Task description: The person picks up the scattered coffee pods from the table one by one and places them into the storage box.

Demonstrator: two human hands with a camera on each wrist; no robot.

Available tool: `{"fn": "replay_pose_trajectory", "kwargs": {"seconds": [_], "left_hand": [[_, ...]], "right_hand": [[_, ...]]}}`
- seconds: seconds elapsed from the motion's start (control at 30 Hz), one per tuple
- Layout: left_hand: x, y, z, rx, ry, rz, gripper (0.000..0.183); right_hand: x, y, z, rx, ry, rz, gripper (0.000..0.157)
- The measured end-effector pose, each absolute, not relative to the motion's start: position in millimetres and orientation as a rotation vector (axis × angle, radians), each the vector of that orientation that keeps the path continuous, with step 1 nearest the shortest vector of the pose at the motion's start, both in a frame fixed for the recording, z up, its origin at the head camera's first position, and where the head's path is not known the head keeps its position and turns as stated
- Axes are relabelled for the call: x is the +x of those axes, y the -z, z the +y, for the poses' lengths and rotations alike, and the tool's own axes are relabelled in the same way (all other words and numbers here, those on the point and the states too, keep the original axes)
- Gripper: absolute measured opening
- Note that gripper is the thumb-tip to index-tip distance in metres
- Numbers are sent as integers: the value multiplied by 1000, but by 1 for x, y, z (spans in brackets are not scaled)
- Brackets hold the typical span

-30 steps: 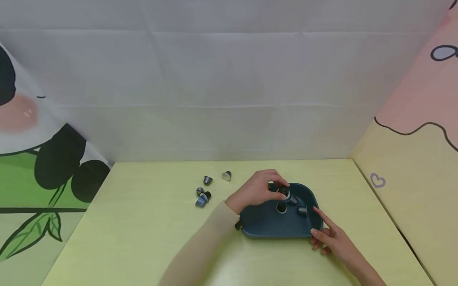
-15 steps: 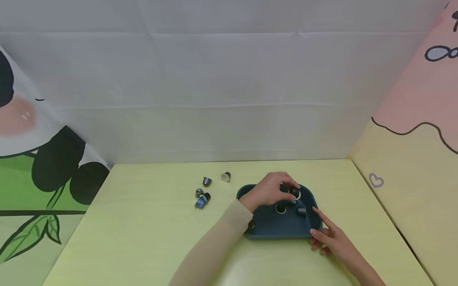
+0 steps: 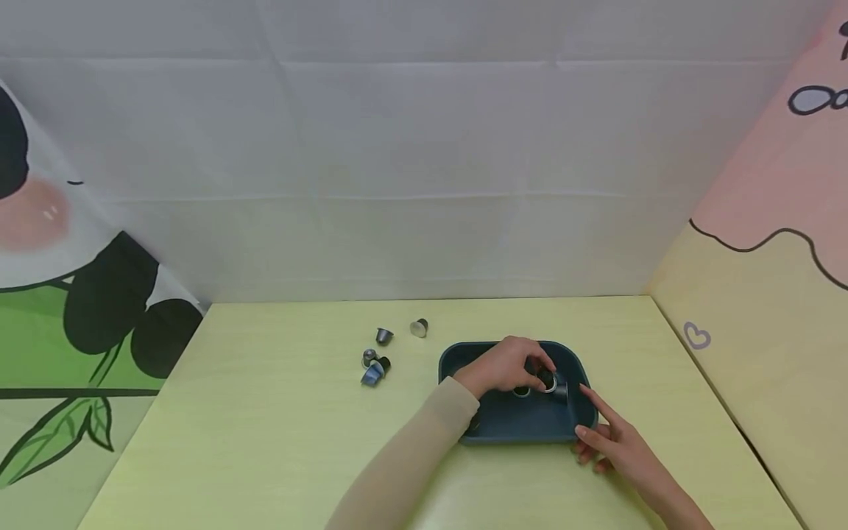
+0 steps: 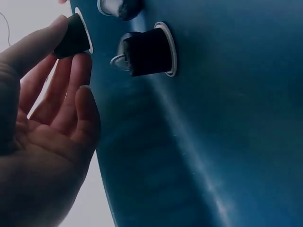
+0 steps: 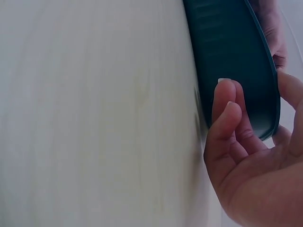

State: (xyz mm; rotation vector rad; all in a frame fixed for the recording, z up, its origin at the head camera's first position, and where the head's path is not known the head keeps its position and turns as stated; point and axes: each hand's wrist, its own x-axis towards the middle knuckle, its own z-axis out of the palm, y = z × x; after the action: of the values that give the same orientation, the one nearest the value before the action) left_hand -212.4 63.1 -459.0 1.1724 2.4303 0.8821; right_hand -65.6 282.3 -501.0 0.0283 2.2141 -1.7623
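My left hand [image 3: 506, 366] reaches into a dark blue tray [image 3: 517, 430] and pinches a black coffee capsule [image 4: 75, 38] between thumb and fingers. Its pale rim shows in the left wrist view. Beside it in the tray stands another black capsule [image 4: 150, 52], with more capsules [image 4: 119, 6] close by, partly hidden. In the head view, one dark capsule [image 3: 561, 390] lies just right of the held one. My right hand [image 3: 616, 442] holds the tray's near right corner, thumb and index finger at the rim. Its other fingers curl against the outer wall in the right wrist view.
Left of the tray, several capsules lie on the pale yellow table [image 3: 265, 427]: a blue one [image 3: 372, 374], a grey one [image 3: 383, 336] and one with its light lid showing [image 3: 419, 327]. A white backdrop [image 3: 424, 184] rises behind; a printed panel [image 3: 748, 331] stands right.
My left hand has carried the capsule to the right over the tray, then lower and closer to the near side. My right hand has stayed at the tray corner.
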Motion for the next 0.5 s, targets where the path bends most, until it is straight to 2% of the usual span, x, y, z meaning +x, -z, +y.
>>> {"fn": "replay_pose_trajectory", "kwargs": {"seconds": [0.5], "left_hand": [[-217,463,61,1097,-978,2321,31]], "right_hand": [[-67,501,284,8,1782,2192,74]]}}
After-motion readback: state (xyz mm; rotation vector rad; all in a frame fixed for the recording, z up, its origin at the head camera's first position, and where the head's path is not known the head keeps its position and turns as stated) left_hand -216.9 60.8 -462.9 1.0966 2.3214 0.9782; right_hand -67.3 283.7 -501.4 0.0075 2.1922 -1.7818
